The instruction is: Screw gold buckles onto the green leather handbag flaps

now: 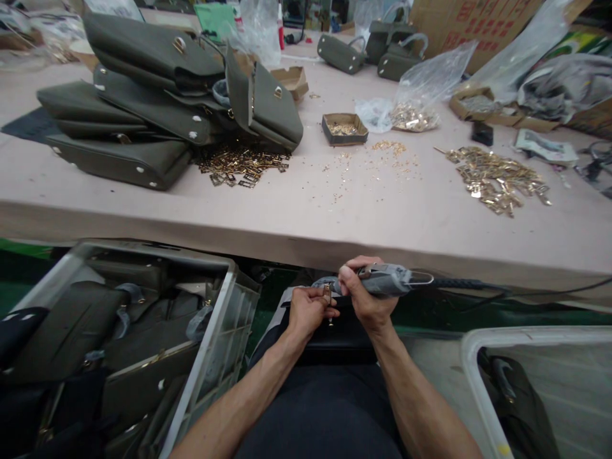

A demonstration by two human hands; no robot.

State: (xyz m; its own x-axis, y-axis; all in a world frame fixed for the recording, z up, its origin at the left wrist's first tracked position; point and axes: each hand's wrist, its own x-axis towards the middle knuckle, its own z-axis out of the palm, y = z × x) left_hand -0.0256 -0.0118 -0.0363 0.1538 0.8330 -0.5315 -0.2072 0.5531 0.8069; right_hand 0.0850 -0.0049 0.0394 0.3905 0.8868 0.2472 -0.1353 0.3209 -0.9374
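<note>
Over my lap, the fingers of my left hand point(308, 309) are closed on a small gold metal fitting point(327, 291). My right hand point(368, 296) is wrapped around a corded electric screwdriver point(389, 280) with a grey covering and a wire loop at its rear. The tool lies nearly level, its front end pointing left toward the fitting. Whether its tip touches the fitting cannot be made out. Something dark and flat lies under both hands, and its kind is unclear.
Olive handbags point(138, 102) are piled on the table point(268, 217) beside gold buckles point(239, 166). Farther right are a small box of screws point(344, 131) and gold plates point(502, 178). Crates point(234, 280) flank my lap; the left one holds bags. A black cable point(459, 284) runs right.
</note>
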